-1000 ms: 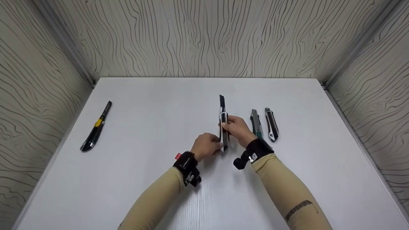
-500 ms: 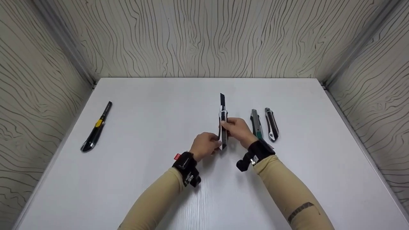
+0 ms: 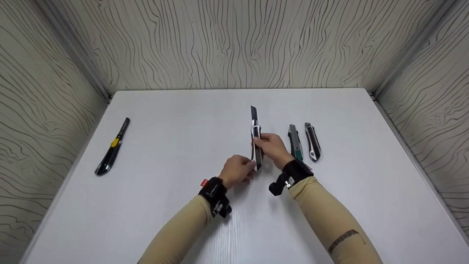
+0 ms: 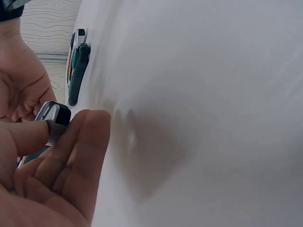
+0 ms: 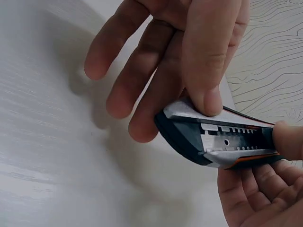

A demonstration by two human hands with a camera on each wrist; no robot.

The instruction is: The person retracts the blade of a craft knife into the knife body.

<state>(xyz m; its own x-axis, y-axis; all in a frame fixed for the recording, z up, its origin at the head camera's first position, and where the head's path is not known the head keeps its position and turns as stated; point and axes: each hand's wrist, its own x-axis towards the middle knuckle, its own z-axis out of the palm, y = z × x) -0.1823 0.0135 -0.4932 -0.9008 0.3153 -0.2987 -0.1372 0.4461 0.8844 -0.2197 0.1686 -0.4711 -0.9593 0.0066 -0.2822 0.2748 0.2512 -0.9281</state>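
Observation:
A silver and black utility knife (image 3: 257,156) with orange trim points away from me over the white table, its dark blade (image 3: 254,114) extended. My right hand (image 3: 273,147) grips the handle from the right. In the right wrist view, the right thumb (image 5: 289,140) lies on the knife's slider, with its fingers curled beneath the handle. My left hand (image 3: 235,170) pinches the butt end of the knife (image 4: 57,116) between thumb and index finger. The left hand's other fingers extend loosely below, casting a shadow on the table.
Right of my hands lie a grey and green utility knife (image 3: 295,142) and a black and silver one (image 3: 312,142). A black utility knife with a yellow slider (image 3: 111,151) lies far left. Wood-grain panels (image 3: 234,44) surround the white table (image 3: 176,124).
The held knife has shifted slightly away from me, with the right thumb moving along with it. Both hands keep their hold, and the view has tilted a little.

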